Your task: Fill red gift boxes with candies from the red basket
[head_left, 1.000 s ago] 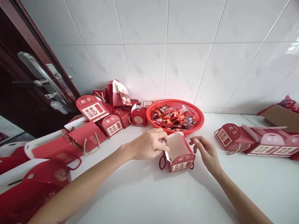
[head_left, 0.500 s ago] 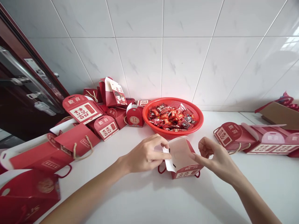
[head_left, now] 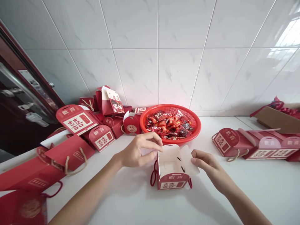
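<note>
In front of me a small red cardboard gift box (head_left: 173, 178) stands on the counter with its top open. Its white inside shows two dark slots on the right wall, and I see no sweets in it. Dark red cord handles hang at both sides. With thumb and forefinger, my right hand (head_left: 208, 165) grips the white right flap, folded outward. At the box's left edge is my left hand (head_left: 142, 151), thumb and fingers apart. Just behind the box a red plastic basket (head_left: 198, 131) holds many wrapped candies (head_left: 172, 123).
Several red gift boxes (head_left: 76, 123) are piled at the left, some with rope handles. More red boxes (head_left: 231, 140) stand in a row at the right. Behind them lies a brown carton (head_left: 276, 120). A tiled wall (head_left: 178, 78) backs the white counter (head_left: 187, 209).
The box top has gone from covered to open, its right flap swung outward. My left hand has let go of the white flap. My right hand has taken the right flap.
</note>
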`<state>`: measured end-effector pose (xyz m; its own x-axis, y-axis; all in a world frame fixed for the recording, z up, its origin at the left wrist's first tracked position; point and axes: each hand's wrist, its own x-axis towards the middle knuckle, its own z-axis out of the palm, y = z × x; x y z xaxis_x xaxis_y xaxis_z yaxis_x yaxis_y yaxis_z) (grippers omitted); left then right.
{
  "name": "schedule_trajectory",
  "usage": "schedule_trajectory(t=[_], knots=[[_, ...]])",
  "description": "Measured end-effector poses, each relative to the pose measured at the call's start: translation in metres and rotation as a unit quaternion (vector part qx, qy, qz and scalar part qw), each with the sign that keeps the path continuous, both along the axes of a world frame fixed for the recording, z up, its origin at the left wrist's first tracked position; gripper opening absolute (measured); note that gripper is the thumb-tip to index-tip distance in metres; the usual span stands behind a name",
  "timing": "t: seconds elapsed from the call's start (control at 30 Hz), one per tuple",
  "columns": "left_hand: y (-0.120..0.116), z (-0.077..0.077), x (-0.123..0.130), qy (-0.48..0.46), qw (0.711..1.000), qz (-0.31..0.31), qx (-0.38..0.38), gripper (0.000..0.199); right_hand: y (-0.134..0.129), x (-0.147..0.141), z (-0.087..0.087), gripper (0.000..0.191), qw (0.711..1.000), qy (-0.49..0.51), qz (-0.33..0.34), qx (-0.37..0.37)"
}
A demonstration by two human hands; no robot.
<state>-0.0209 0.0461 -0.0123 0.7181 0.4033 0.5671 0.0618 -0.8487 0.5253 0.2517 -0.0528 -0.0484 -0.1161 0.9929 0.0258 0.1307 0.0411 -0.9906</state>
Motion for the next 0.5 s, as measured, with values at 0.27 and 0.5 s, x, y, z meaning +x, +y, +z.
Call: schedule_trajectory(t=[0.27,0.5], knots=[[0.069,0.008,0.009,0.005,0.98,0.184,-0.072,0.019,0.003,-0.006,-0.007,0.051,1.0,-0.006,-0.005,0.025],[0.129,0.004,0.036,0.108,0.957,0.252,-0.097,0.023,0.043,0.01,0.023,0.046,0.981,-0.093,-0.066,0.154]])
